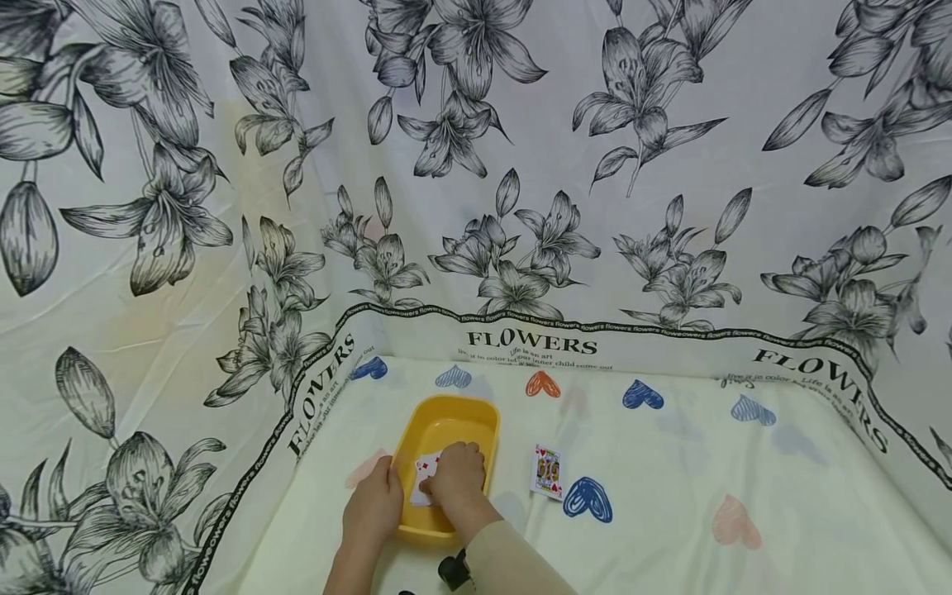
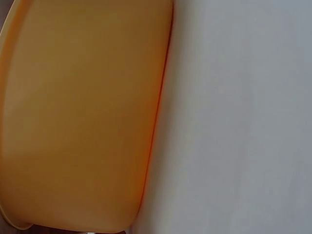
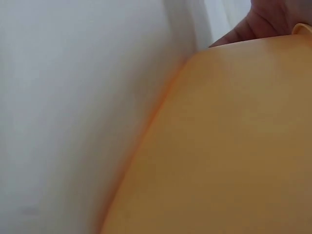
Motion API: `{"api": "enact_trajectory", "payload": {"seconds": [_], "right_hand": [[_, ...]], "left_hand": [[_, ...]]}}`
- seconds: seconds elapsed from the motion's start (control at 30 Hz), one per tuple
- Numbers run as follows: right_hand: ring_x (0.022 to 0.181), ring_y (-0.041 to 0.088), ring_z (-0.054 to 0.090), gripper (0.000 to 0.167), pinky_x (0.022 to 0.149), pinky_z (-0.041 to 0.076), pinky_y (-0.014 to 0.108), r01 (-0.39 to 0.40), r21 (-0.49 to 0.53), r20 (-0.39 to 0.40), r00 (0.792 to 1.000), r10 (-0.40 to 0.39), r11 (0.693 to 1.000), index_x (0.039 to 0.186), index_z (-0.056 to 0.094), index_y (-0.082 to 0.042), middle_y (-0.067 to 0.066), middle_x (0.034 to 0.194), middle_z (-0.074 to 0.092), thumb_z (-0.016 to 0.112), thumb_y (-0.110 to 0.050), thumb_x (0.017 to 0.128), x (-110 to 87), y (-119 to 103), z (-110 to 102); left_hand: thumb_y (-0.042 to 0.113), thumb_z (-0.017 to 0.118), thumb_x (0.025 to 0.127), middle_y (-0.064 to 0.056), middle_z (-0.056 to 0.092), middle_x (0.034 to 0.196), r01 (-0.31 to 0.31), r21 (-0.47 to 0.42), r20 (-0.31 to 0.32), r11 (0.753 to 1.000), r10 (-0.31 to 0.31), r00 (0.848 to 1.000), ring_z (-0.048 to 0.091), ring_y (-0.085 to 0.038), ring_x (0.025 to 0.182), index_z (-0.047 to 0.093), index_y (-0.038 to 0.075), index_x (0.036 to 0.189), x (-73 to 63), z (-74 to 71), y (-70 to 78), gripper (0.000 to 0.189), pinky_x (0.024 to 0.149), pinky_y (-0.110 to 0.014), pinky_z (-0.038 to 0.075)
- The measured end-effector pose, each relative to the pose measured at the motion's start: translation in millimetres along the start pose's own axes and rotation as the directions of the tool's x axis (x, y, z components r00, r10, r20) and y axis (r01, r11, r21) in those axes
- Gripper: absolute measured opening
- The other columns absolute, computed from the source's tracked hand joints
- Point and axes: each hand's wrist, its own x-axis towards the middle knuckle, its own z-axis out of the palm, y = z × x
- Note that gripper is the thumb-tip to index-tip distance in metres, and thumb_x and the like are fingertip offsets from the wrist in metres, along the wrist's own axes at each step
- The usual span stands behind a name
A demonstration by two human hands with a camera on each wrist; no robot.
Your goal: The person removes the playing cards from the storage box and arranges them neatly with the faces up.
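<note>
A yellow plastic tray (image 1: pixel 446 411) sits on the white cloth, with white playing cards (image 1: pixel 421 489) inside it; the top one shows red diamonds. My left hand (image 1: pixel 373 506) grips the tray's left side at the rim. Inside the tray my right hand (image 1: pixel 459 477) has curled fingers on the cards and covers part of them; how many cards it holds is hidden. Both wrist views are mostly filled by the tray's outer wall (image 2: pixel 83 112), and part of the left hand (image 3: pixel 268 22) shows at the top of the right wrist view.
A king of hearts card (image 1: pixel 547 471) lies face up on the cloth (image 1: pixel 654 446) right of the tray. Hearts are printed on the cloth. A floral curtain (image 1: pixel 521 273) hangs behind and at the sides. A black object (image 1: pixel 454 570) is at the right wrist.
</note>
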Motion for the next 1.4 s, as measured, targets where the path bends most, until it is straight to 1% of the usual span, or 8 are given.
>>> {"api": "enact_trajectory", "payload": {"seconds": [0.17,0.3,0.53,0.73,0.97,1.13,1.23,1.4], "right_hand": [[0.08,0.028,0.055,0.053,0.077,0.053,0.039,0.021,0.02,0.015,1.0,-0.021,1.0,0.084,0.068,0.0,0.01,0.08,0.057,0.098,-0.039,0.064,3.2,1,-2],[0.079,0.025,0.055,0.05,0.08,0.053,0.039,0.04,0.022,0.022,0.999,-0.04,0.999,0.083,0.069,-0.002,0.007,0.077,0.057,0.099,-0.037,0.063,4.6,3,-2],[0.076,0.024,0.056,0.046,0.076,0.054,0.039,0.017,0.14,-0.005,1.0,-0.016,0.99,0.08,0.067,-0.004,0.006,0.076,0.057,0.101,-0.027,0.059,1.5,6,-1],[0.075,0.024,0.061,0.034,0.075,0.056,0.039,0.003,0.244,0.004,1.0,-0.004,0.97,0.082,0.066,-0.001,0.007,0.078,0.063,0.094,-0.014,0.07,0.5,5,-9],[0.08,0.024,0.063,0.013,0.08,0.057,0.04,-0.028,0.422,0.066,0.998,0.0,0.906,0.085,0.073,-0.002,0.006,0.083,0.068,0.083,-0.003,0.077,0.2,4,-18],[0.078,0.021,0.062,0.01,0.073,0.058,0.035,-0.041,0.498,0.088,0.996,-0.003,0.866,0.083,0.071,-0.004,0.004,0.081,0.065,0.081,-0.003,0.08,-3.0,5,-32],[0.076,0.019,0.06,0.01,0.069,0.057,0.032,-0.031,0.535,0.071,0.997,-0.008,0.844,0.083,0.071,-0.004,0.004,0.08,0.064,0.08,-0.004,0.083,-5.5,7,-41],[0.073,0.016,0.06,0.008,0.065,0.055,0.029,-0.042,0.612,0.079,0.997,-0.008,0.79,0.09,0.072,-0.003,0.004,0.082,0.064,0.078,-0.007,0.088,-6.0,15,-53]], "left_hand": [[0.018,0.044,0.107,-0.022,0.072,0.108,-0.008,0.008,-0.007,1.0,0.008,1.0,0.069,-0.032,0.077,0.061,-0.003,0.129,0.7,0.3,0.8,0.035,0.068,-0.056,0.053],[0.018,0.044,0.108,-0.022,0.072,0.108,-0.003,0.008,-0.005,1.0,0.003,1.0,0.067,-0.029,0.074,0.061,-0.003,0.129,0.2,-0.1,2.0,0.035,0.067,-0.055,0.053],[0.019,0.044,0.107,-0.021,0.073,0.105,0.013,0.006,0.006,1.0,-0.013,1.0,0.064,-0.027,0.07,0.062,-0.002,0.128,-1.6,1.2,2.6,0.033,0.065,-0.054,0.052],[0.019,0.045,0.107,-0.019,0.072,0.104,0.014,0.013,0.008,1.0,-0.014,1.0,0.061,-0.025,0.069,0.061,0.0,0.128,-1.6,1.5,3.1,0.033,0.064,-0.053,0.051],[0.018,0.046,0.106,-0.016,0.071,0.098,0.023,0.015,0.009,1.0,-0.024,1.0,0.056,-0.025,0.066,0.061,0.0,0.128,-1.4,-0.8,5.1,0.032,0.062,-0.05,0.048],[0.019,0.045,0.107,-0.017,0.071,0.103,0.041,0.015,0.034,0.999,-0.041,0.999,0.056,-0.024,0.069,0.06,-0.001,0.131,-0.5,-0.8,5.2,0.035,0.067,-0.05,0.05],[0.02,0.044,0.107,-0.019,0.071,0.108,0.039,0.02,0.033,0.999,-0.04,0.999,0.06,-0.027,0.072,0.06,-0.002,0.132,-0.2,-0.9,5.1,0.036,0.071,-0.054,0.052],[0.02,0.044,0.107,-0.021,0.071,0.112,0.036,0.03,0.024,0.999,-0.037,0.999,0.064,-0.03,0.078,0.06,-0.002,0.132,0.4,-0.4,4.2,0.037,0.075,-0.058,0.052]]}}
